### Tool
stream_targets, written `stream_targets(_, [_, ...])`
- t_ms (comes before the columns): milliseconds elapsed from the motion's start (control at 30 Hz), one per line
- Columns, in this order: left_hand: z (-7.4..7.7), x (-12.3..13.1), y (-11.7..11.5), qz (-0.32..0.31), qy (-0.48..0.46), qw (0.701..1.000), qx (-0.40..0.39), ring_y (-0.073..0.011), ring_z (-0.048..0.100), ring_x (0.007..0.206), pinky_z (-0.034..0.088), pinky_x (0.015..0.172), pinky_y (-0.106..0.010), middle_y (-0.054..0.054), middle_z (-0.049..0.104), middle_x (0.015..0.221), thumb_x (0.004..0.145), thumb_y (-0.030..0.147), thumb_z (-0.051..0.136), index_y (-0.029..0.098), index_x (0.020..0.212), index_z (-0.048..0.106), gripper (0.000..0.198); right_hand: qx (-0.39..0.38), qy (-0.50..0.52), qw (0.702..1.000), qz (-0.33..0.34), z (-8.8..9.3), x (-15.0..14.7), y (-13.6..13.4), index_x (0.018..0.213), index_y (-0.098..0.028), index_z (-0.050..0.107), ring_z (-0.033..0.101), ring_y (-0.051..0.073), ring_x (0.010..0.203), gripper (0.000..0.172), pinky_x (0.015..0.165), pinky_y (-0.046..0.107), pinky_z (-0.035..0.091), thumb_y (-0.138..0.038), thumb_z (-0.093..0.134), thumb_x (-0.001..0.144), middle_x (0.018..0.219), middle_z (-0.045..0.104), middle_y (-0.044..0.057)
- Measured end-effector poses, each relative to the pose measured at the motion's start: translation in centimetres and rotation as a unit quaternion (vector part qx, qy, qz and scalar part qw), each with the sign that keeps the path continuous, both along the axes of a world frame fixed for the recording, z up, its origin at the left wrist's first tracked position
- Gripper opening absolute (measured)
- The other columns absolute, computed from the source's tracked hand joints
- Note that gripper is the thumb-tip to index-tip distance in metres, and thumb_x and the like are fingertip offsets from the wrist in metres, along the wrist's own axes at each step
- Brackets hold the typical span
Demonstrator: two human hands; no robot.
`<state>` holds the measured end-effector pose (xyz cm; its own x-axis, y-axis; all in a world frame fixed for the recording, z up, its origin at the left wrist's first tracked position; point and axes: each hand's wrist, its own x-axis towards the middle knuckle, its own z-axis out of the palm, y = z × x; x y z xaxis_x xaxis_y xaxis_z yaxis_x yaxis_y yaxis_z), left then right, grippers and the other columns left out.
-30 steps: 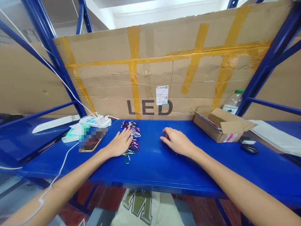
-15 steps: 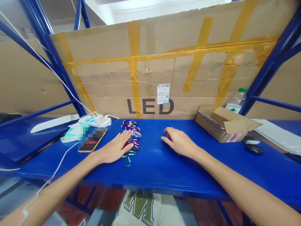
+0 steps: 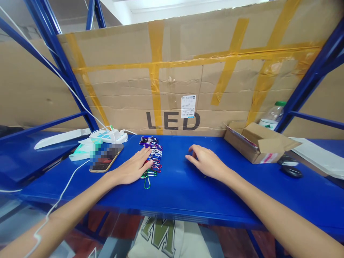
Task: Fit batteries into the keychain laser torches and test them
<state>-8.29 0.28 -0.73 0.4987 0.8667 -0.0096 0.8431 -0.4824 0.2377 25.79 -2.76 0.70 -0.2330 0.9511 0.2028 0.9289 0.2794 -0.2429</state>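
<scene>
Several small carabiners (image 3: 156,154) in purple, silver, blue, red and green lie in a column on the blue table (image 3: 177,190). My left hand (image 3: 133,167) rests with its fingers outstretched over the left side of that column, hiding part of it. A green carabiner (image 3: 147,183) sticks out at the near end. To the right, apart from the carabiners, my right hand (image 3: 205,160) lies on the table with its fingers loosely curved and the thumb apart. I see nothing in it.
At the left are a phone (image 3: 106,159), a tissue pack (image 3: 80,150) and a white power strip (image 3: 107,137) with cables. An open cardboard box (image 3: 258,143), a bottle (image 3: 272,116) and a black mouse (image 3: 291,171) sit at the right. A large cardboard panel (image 3: 129,96) stands behind.
The view has shifted very slightly. Both hands and the carabiners stay where they were.
</scene>
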Motion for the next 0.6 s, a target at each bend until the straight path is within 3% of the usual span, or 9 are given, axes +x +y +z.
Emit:
stream_targets(133, [-0.2, 0.6, -0.4, 0.001, -0.01, 1.0, 0.006, -0.028, 0.012, 0.169, 0.017, 0.139, -0.047, -0.003, 0.013, 0.181, 0.11, 0.073, 0.019, 0.022, 0.176, 0.024, 0.084, 0.027, 0.018, 0.999, -0.008, 0.6, 0.3, -0.1, 0.123, -0.02, 0.063, 0.072, 0.029, 0.102, 0.027, 0.085, 0.038, 0.047, -0.042, 0.051, 0.111, 0.121, 0.076, 0.012])
stream_targets(300, [-0.6, 2.6, -1.3, 0.011, -0.005, 1.0, -0.01, -0.0268, 0.004, 0.17, 0.01, 0.139, -0.046, -0.006, 0.008, 0.182, 0.111, 0.066, 0.015, 0.012, 0.175, 0.02, 0.085, 0.072, 0.04, 0.996, -0.041, 2.6, 1.8, -0.3, 0.121, -0.022, 0.064, 0.074, 0.029, 0.104, 0.027, 0.083, 0.036, 0.047, -0.039, 0.045, 0.113, 0.122, 0.078, 0.011])
stream_targets(467, [-1.5, 5.9, -2.1, -0.011, -0.022, 1.0, 0.006, -0.0278, 0.004, 0.17, 0.012, 0.139, -0.048, -0.008, 0.008, 0.182, 0.111, 0.063, 0.012, 0.012, 0.175, 0.023, 0.082, 0.05, -0.005, 0.996, -0.079, 3.9, 4.4, -1.8, 0.113, -0.025, 0.069, 0.076, 0.033, 0.101, 0.03, 0.077, 0.037, 0.046, -0.041, 0.044, 0.111, 0.113, 0.082, 0.011])
stream_targets(600, [-1.9, 9.8, -2.4, -0.026, -0.033, 0.999, 0.007, -0.0296, 0.003, 0.17, 0.011, 0.139, -0.05, -0.011, 0.01, 0.181, 0.111, 0.062, 0.01, 0.009, 0.174, 0.023, 0.084, 0.067, 0.044, 0.993, -0.092, 3.5, 6.9, -4.3, 0.108, -0.028, 0.071, 0.076, 0.031, 0.094, 0.031, 0.076, 0.036, 0.049, -0.045, 0.044, 0.107, 0.101, 0.082, 0.007])
